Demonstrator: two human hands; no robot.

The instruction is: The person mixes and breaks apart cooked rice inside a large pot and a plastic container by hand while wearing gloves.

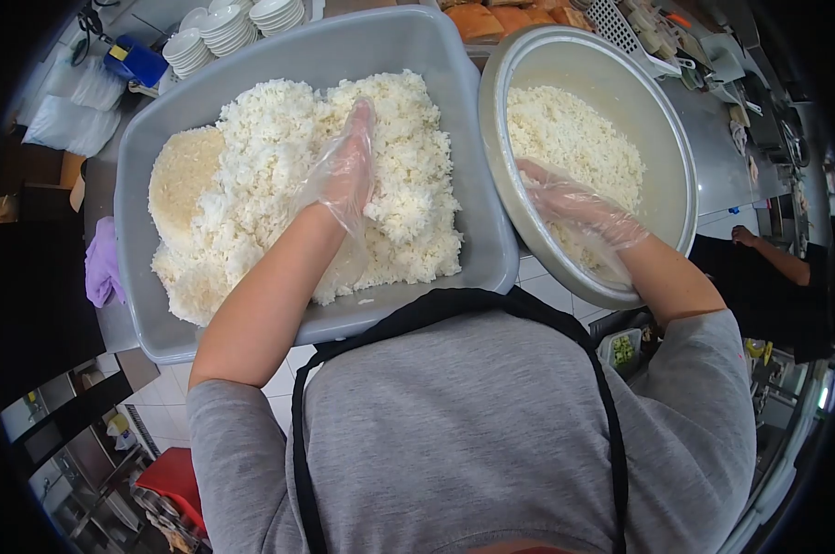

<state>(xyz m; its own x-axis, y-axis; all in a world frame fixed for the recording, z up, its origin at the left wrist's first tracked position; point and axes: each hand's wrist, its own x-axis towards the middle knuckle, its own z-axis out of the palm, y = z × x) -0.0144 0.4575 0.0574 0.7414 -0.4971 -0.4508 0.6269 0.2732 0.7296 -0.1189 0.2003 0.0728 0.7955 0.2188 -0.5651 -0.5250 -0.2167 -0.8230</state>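
Note:
My left hand, in a clear plastic glove, lies edge-on against the mound of cooked white rice in a large grey tub. Its fingers are stretched out, pointing away from me. To the right, a round pot leans beside the tub and holds more rice. Inside that pot is my right hand, gloved the same way, its fingers extended along the rice towards the left inner wall. Some of its fingertips are hidden. A rounded, compacted, yellowish rice cake sits at the tub's left side.
Stacked white bowls stand behind the tub. Orange-brown blocks and a white perforated basket are behind the pot. A purple cloth lies at left. Another person's arm shows at far right.

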